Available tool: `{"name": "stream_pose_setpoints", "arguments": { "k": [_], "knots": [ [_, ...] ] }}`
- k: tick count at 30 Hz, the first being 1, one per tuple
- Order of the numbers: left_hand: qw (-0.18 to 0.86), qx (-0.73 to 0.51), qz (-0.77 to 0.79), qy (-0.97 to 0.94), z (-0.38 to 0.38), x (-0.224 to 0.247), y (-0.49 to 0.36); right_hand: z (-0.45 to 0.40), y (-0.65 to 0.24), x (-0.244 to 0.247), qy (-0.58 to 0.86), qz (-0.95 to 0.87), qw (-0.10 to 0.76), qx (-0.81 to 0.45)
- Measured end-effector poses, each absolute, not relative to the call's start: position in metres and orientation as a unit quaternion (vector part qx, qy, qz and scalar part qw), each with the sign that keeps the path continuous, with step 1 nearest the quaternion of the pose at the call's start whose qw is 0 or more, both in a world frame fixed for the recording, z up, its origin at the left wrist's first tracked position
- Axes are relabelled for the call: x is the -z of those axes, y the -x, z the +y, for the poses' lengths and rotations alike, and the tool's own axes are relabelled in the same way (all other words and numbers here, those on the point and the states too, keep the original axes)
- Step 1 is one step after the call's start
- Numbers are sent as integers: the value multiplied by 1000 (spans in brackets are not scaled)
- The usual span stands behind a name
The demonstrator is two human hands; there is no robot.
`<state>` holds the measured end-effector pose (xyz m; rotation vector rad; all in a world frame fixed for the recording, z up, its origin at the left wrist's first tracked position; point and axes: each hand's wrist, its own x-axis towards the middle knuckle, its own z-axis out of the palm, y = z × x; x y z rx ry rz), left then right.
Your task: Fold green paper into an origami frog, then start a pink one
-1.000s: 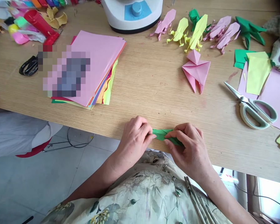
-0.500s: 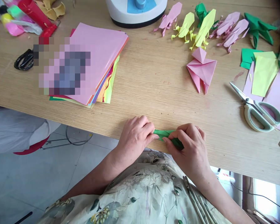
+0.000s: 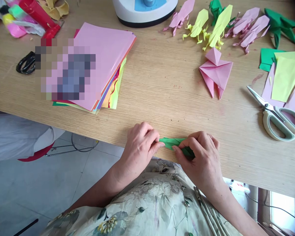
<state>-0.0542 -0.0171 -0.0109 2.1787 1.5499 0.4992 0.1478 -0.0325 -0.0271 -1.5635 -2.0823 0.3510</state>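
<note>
A narrow folded green paper [image 3: 173, 142] lies at the table's front edge, between my two hands. My left hand [image 3: 142, 144] pinches its left end between thumb and fingers. My right hand [image 3: 201, 150] is closed on its right part, which the fingers partly hide. Beyond them rests a pink folded paper figure [image 3: 216, 72]. Scissors [image 3: 276, 114] with pale handles lie to the right, their blades slightly apart.
A stack of coloured paper [image 3: 108, 49] sits at the left, partly pixelated. Several folded paper figures [image 3: 220, 28] stand at the back right, near a white and blue device [image 3: 145, 13]. Yellow paper [image 3: 286, 77] overlaps pink and green pieces at the right. Someone's pale clothing [image 3: 12, 136] shows at the left.
My left hand has moved slightly left, so more of the green paper shows between my hands. My right hand keeps its grip. The view has shifted a little.
</note>
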Motion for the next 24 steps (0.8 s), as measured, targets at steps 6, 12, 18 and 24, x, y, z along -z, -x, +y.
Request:
{"name": "stream_pose_setpoints", "arguments": {
  "k": [6,12,18,24],
  "knots": [
    [193,-167,565,-784,-17,11,57,-32,-146,27,581,-763,257,-117],
    [204,-159,580,-772,-15,11,56,-31,-142,24,596,-757,243,-116],
    [164,-116,595,-778,-13,7,53,-31,-142,25,600,-754,236,-127],
    [167,-191,572,-780,-18,12,67,-31,-142,27,595,-753,246,-131]
  ]
}}
